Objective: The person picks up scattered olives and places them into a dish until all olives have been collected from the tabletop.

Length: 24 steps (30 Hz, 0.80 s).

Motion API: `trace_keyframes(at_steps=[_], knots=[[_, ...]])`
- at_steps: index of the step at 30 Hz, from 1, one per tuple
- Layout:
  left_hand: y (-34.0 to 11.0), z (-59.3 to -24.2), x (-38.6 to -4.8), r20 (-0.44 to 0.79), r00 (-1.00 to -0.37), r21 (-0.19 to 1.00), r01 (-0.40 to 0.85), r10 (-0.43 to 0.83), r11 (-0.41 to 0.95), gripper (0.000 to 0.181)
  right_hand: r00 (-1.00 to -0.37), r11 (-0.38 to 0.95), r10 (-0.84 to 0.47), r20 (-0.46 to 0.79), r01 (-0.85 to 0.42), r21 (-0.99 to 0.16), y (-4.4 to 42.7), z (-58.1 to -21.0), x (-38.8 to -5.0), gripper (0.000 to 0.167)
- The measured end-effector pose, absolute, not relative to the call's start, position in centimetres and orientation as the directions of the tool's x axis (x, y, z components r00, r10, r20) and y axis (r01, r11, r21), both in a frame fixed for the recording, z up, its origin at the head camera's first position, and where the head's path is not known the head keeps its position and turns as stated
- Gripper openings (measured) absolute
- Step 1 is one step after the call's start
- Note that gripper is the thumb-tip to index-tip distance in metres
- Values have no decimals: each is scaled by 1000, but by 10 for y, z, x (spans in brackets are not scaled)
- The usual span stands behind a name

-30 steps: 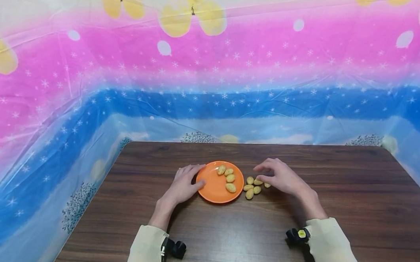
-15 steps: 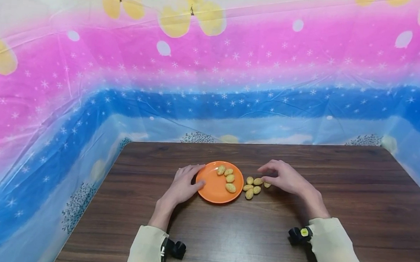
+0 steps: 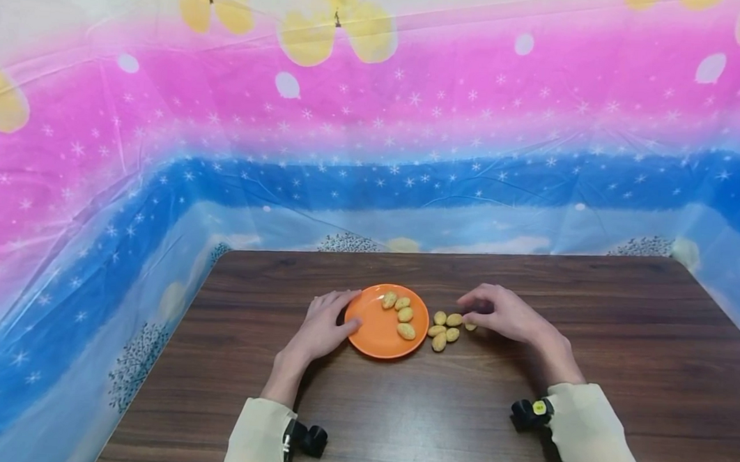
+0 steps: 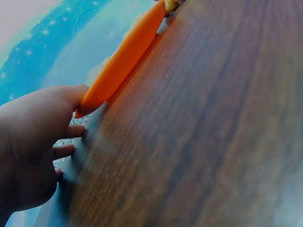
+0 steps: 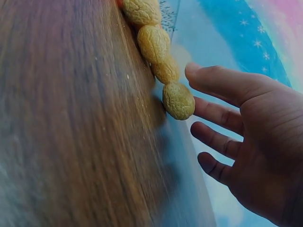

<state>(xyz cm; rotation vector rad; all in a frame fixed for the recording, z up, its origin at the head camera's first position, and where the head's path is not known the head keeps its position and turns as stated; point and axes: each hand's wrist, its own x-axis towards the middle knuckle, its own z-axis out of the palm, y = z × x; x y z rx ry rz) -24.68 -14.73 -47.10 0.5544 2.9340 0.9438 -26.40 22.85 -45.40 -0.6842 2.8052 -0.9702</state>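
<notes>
Four small yellow potatoes (image 3: 406, 331) lie on the orange plate (image 3: 371, 332). My left hand (image 3: 319, 327) holds the plate's left rim between thumb and fingers; in the left wrist view the hand's (image 4: 31, 146) thumb meets the rim of the plate (image 4: 123, 61). Several more potatoes (image 3: 439, 341) are grouped on the wood just right of the plate. Over the rightmost one (image 3: 470, 327) hovers my right hand (image 3: 512, 319), thumb and index finger apart. Seen from the right wrist, that potato (image 5: 178, 100) is beside the fingers of the hand (image 5: 265, 137), whose grip is empty.
The dark wooden table (image 3: 373, 412) reaches back to a patterned pink and blue cloth (image 3: 375, 140) hanging behind it and at the sides. Black wrist cameras (image 3: 530, 414) sit at both cream sleeves (image 3: 592, 431).
My right hand has shifted slightly to the right and a little down, by the rightmost potato. The left hand, the plate and the potatoes have stayed in place.
</notes>
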Motion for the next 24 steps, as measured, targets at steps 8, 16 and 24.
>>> trace_keyframes(at_steps=[8, 16, 24], knots=[[-148, -472, -247, 97, -937, 566, 329, 335, 756, 57, -904, 704, -427, 22, -347, -619, 233, -454, -263, 36], [-148, -473, -248, 91, -937, 565, 328, 338, 757, 57, -904, 699, -427, 7, -335, -631, 238, -458, -264, 41], [-149, -474, -249, 93, -936, 563, 331, 340, 757, 57, -907, 705, -421, -13, -317, -635, 240, -460, -263, 38]])
